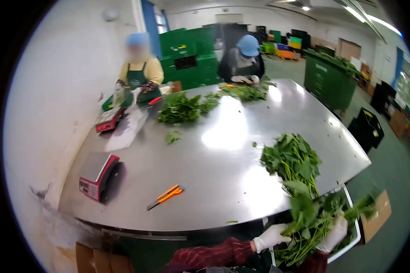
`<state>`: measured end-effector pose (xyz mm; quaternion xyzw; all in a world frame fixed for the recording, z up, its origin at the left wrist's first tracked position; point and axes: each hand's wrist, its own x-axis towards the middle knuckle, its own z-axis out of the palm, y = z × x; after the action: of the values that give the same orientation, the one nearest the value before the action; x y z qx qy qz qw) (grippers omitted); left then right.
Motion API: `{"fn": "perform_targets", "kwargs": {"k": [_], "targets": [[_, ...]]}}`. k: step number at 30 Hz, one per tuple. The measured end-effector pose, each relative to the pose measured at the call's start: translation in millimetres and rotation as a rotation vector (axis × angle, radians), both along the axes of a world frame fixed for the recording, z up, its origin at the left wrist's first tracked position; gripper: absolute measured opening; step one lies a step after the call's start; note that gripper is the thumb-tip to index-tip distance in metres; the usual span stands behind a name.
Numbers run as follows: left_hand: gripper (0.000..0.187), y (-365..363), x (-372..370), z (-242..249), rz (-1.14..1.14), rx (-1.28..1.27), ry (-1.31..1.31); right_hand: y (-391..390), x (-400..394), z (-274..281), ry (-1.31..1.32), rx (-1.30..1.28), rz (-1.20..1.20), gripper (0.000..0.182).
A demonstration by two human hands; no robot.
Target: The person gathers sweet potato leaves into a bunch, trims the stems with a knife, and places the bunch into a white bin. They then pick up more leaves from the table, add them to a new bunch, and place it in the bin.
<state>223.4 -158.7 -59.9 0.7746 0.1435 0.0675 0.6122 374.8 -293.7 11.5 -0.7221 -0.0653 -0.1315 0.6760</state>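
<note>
In the head view, the left hand (pixel 272 237), in a white glove, has its fingers bent around stems of the greens (pixel 315 233) at the near side of a white-rimmed tub (pixel 356 234). The right hand, gloved too (pixel 335 233), is closed around another bunch, its leafy tops (pixel 363 207) poking out past the tub's right rim, near a cardboard box (pixel 379 214). So both hands are grasping, though the leaves between them are blurred and hide some fingertips. The greens being handled are in and over the tub, against the near right edge of the metal worktop (pixel 177 159); a separate pile (pixel 292 159) lies on that worktop just beyond, leaves away from the person and stems towards the tub.

To handle the bunches well, I would hold each by its firm stems, since squeezed leaves probably bruise. The stems in the tub cross at many angles, so a slow pull along their length should tangle less than a sideways tug. Lining up the stem ends before letting go would keep a bundle tidy. The right bunch would be safer lifted clear of the rim and box, which could snag its tops.

The orange-handled cutter (pixel 166 196) lies well apart from both hands, and 1 red scale (pixel 98 175) stands farther left. At the far side, 2 people in blue caps (pixel 248 45) are by the worktop.
</note>
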Motion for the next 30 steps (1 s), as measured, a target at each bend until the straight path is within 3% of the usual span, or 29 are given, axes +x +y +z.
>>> {"fn": "perform_targets", "kwargs": {"k": [2, 4, 6, 8, 9, 10, 11, 12, 16, 18, 22, 24, 25, 26, 28, 30], "targets": [[0.030, 8, 1, -12, -0.090, 0.293, -0.031, -29, 16, 7, 0.108, -0.034, -0.095, 0.032], [0.030, 14, -1, -15, 0.008, 0.323, 0.026, -50, 24, 6, -0.006, -0.191, -0.188, 0.034], [0.025, 17, -2, -18, 0.191, 0.191, -0.137, -56, 19, 0, -0.024, -0.273, -0.177, 0.034], [0.023, 16, -8, 16, 0.265, -0.072, -0.162, -47, 0, -5, 0.069, -0.169, -0.041, 0.034], [0.025, 19, -11, 33, 0.174, -0.322, -0.024, -36, -27, 16, 0.162, -0.283, 0.081, 0.019], [0.025, 18, -12, 35, 0.177, -0.320, -0.025, -29, -34, 4, -0.403, -0.527, 0.139, 0.022], [0.028, 17, -14, 36, 0.146, -0.487, -0.075, -5, -68, 41, 0.070, -0.219, 0.273, 0.033], [0.031, 16, -15, 36, 0.111, -0.652, -0.125, -6, -62, 11, -0.040, -0.422, 0.364, 0.031], [0.034, 11, -19, 34, 0.020, -0.792, -0.295, 21, -99, -3, -0.028, -0.510, 0.887, 0.020], [0.032, 20, -25, 30, -0.009, -0.841, -0.224, 32, -115, 5, 0.482, -0.295, 0.911, 0.018], [0.030, 34, -34, 41, 0.014, -1.066, -0.229, 31, -108, 7, 0.533, -0.364, 1.114, 0.015], [0.031, 41, -39, 44, -0.016, -1.095, -0.225, 33, -107, -2, 0.700, -0.340, 1.196, 0.017], [0.032, 39, -40, 49, -0.018, -1.089, -0.255, 38, -112, 3, 0.470, -0.372, 1.189, 0.032], [0.031, 39, -41, 53, -0.017, -1.109, -0.278, 40, -114, 2, 0.358, -0.387, 1.186, 0.032], [0.029, 42, -47, 63, 0.077, -1.152, -0.248, 43, -107, -4, -0.272, -0.569, 1.166, 0.030], [0.028, 49, -51, 66, 0.173, -1.141, -0.358, 51, -106, -21, -0.648, -0.618, 1.073, 0.029]]}}
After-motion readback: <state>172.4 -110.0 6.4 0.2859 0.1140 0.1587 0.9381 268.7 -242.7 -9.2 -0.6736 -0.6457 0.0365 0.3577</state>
